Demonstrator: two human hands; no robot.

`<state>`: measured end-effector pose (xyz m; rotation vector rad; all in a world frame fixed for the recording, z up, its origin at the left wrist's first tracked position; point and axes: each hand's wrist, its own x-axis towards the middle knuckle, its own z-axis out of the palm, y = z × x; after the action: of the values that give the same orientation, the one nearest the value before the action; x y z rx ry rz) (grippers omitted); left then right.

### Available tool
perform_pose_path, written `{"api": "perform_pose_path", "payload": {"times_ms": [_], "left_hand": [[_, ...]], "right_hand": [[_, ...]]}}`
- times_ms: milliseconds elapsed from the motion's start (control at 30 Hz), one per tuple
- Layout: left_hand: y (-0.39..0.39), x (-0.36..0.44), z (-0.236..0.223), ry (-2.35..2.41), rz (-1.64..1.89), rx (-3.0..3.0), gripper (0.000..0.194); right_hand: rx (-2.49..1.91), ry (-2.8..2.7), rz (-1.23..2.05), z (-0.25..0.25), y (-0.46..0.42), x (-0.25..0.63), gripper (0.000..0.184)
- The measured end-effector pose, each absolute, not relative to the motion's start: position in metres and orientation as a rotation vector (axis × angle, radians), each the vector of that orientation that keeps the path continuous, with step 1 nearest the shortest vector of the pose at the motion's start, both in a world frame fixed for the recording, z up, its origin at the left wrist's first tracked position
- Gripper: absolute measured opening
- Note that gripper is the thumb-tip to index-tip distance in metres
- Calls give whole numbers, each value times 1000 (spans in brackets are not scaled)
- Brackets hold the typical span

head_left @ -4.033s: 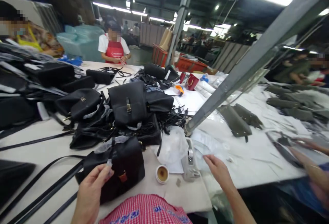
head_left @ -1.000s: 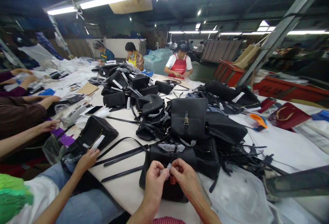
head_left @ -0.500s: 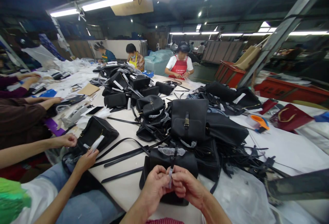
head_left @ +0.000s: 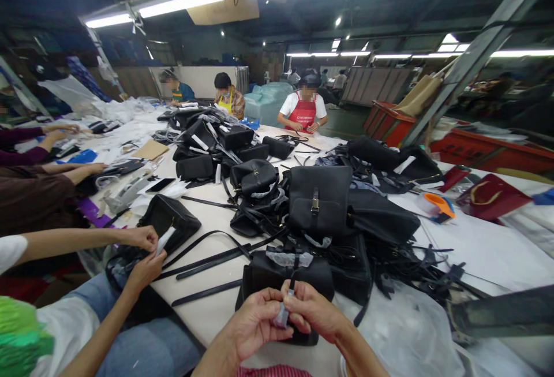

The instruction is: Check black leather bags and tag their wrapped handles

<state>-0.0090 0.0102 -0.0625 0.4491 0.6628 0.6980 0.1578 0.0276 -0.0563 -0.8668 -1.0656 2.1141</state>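
A black leather bag (head_left: pixel 255 273) lies at the table's front edge, with crumpled clear film around its handle (head_left: pixel 289 257). From its top a narrow black strap (head_left: pixel 295 277) runs down to my fingers. A small piece of clear plastic film (head_left: pixel 281 316) covers the strap's lower part. My left hand (head_left: pixel 255 319) pinches this film from the left. On the other side, my right hand (head_left: pixel 314 310) is closed on the film and strap, fingertips touching the left ones. Whatever lies under the film is hidden.
An upright black bag (head_left: pixel 318 198) and a heap of black bags (head_left: pixel 208 140) stand beyond. Loose straps (head_left: pixel 212 261) lie left, plastic sheeting (head_left: pixel 407 331) right. A co-worker's hands (head_left: pixel 147 250) handle another bag (head_left: pixel 182 221) beside me. An orange tape roll (head_left: pixel 439 206) sits farther right.
My hands have shifted slightly, the left one lower with its fingers more spread out, and more of the film shows. The neighbouring co-worker's far hand has moved right to the white tag.
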Motion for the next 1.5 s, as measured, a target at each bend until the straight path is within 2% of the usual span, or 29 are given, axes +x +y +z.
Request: {"api": "perform_pose_path", "payload": {"times_ms": [100, 200, 267, 333, 400, 467, 500, 633, 733, 800, 900, 1000, 1133, 1267, 1500], "left_hand": [[8, -11, -60, 673, 675, 486, 32], [2, -17, -61, 760, 649, 522, 32], [-2, -21, -65, 854, 627, 572, 32], [-5, -25, -69, 955, 602, 650, 32], [-6, -26, -72, 1045, 603, 727, 31], [-5, -27, -73, 1102, 629, 780, 32], [-4, -27, -73, 1120, 649, 791, 32], [-1, -30, -79, 1163, 778, 738, 40], [0, -37, -86, 1130, 1003, 524, 45], [4, -46, -84, 1093, 1168, 379, 50], [12, -64, -72, 1079, 1410, 297, 55], [17, -75, -54, 1167, 1610, 385, 54], [18, -72, -42, 1326, 1601, 699, 49], [19, -59, -50, 1413, 1411, 961, 45], [10, -55, -79, 1870, 1437, 1471, 26]], "right_hand": [[-959, -1195, 2050, -46, 22, 164, 39], [-1253, -1372, 1967, -24, 16, 184, 40], [-1516, -1472, 1689, -5, 16, 199, 32], [-1683, -1618, 1205, 14, 21, 204, 32], [-1640, -1837, 803, 29, 28, 197, 32], [-1477, -2099, 715, 38, 37, 178, 19], [-1426, -2191, 783, 39, 43, 167, 20], [-1355, -2193, 1359, 38, 66, 137, 41], [-1311, -1554, 1833, 42, 80, 138, 29], [-1181, -986, 1974, 50, 82, 144, 26], [-895, -565, 1947, 68, 72, 146, 35], [-657, -494, 1932, 87, 56, 139, 48], [-425, -503, 1935, 95, 44, 131, 59], [-389, -413, 1913, 64, 42, 129, 58], [-427, -196, 1945, -1, 22, 117, 58]]}}
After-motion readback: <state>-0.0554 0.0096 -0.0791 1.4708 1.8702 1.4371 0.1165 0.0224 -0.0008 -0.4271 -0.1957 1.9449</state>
